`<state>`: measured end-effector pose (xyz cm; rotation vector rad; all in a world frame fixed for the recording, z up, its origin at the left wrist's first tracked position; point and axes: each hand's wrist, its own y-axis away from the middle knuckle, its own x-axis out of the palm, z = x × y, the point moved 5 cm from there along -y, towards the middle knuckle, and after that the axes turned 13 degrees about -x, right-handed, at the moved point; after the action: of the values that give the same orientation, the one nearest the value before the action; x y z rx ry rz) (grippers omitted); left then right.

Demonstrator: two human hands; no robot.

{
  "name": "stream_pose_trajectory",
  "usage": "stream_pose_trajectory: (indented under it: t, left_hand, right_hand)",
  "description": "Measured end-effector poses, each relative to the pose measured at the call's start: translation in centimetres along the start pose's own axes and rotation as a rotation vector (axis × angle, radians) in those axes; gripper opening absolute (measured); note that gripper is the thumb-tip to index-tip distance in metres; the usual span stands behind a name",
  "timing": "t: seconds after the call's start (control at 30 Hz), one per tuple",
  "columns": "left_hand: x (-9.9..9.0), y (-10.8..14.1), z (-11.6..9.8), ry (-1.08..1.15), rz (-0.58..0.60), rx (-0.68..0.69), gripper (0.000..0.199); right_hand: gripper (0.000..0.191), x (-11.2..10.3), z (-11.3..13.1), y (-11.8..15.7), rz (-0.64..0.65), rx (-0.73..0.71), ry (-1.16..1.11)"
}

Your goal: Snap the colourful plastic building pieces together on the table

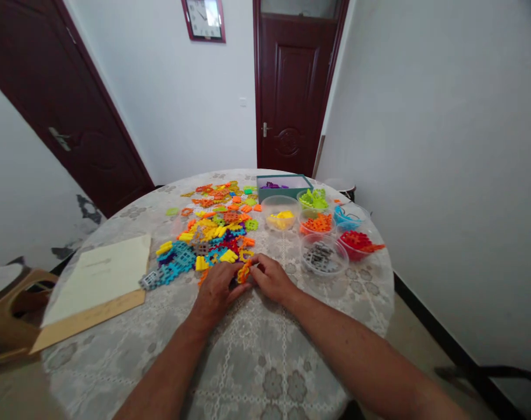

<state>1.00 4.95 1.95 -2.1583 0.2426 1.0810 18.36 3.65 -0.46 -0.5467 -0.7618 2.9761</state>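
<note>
My left hand [217, 290] and my right hand [271, 279] meet near the middle of the round table [265, 373]. Between their fingers they hold a small orange and yellow interlocking plastic piece [244, 271]. A heap of loose plastic building pieces [213, 233] in orange, yellow, blue and other colours lies just beyond my hands. Part of the heap touches my left hand's side. A dark gap under my left fingers hides part of the grip.
Clear plastic bowls of sorted yellow [280, 213], orange [317, 223], grey [322, 255], red [356, 245] and blue [348, 217] pieces stand at the right. A teal box [284, 186] sits behind them. A pale board [97, 286] lies at the left on the table.
</note>
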Motion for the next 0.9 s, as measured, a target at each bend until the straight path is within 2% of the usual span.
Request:
stream_pose_trajectory:
  t: [0.3,0.53,0.73,0.9]
  left_hand:
    - [0.0,0.1,0.2,0.029,0.007,0.031,0.044]
    - [-0.5,0.3,-0.7,0.024,0.033,-0.025,0.035]
    - [-1.7,0.2,-0.8,0.024,-0.090,-0.133,0.028]
    - [-2.0,-0.1,-0.8,-0.021,-0.165,-0.153,0.022]
  right_hand:
    - [0.020,0.2,-0.6,-0.1,0.014,0.034,-0.069]
    - [0.018,0.3,-0.2,0.0,0.036,0.062,-0.184]
    - [0.022,-0.4,0.5,0.6,-0.047,0.148,-0.206]
    - [0.018,-0.8,0.8,1.0,-0.082,0.115,-0.147]
